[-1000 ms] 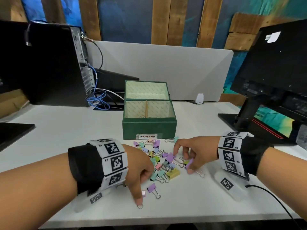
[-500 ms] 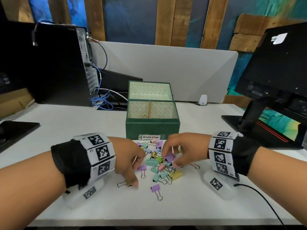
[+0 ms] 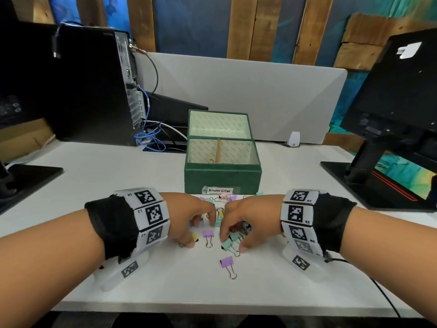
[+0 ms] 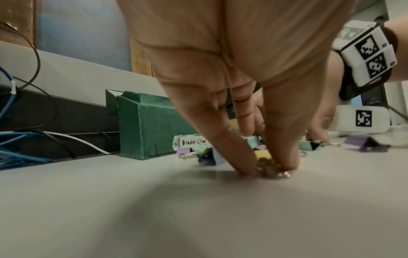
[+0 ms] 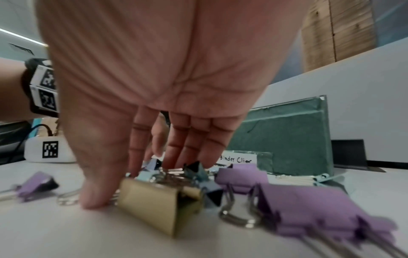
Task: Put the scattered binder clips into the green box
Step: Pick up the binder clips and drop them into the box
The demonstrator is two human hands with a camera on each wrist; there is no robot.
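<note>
The open green box [image 3: 222, 177], labelled "Binder Clips", stands mid-table with its lid tipped back. Pastel binder clips [image 3: 230, 242] lie scattered just in front of it. My left hand [image 3: 191, 235] reaches down at the pile's left edge; in the left wrist view, its thumb and finger pinch a yellow clip [image 4: 262, 157] against the table. My right hand [image 3: 233, 241] is clawed over teal clips, thumb beside a gold clip [image 5: 159, 200], fingers on the pile's far side. Two purple clips [image 3: 227, 262] lie loose nearer me. One clip's wire handle shows inside the box.
A black computer tower [image 3: 89, 81] with blue cables [image 3: 151, 138] stands at the back left. A monitor on its stand [image 3: 387, 129] fills the right, with its base on the table. A grey divider panel [image 3: 283, 95] runs behind the box. A black cable [image 3: 387, 297] trails from my right wrist.
Both hands have closed in on the pile from either side. The left hand slid from the front left to the pile; the right hand curled over the teal clips.
</note>
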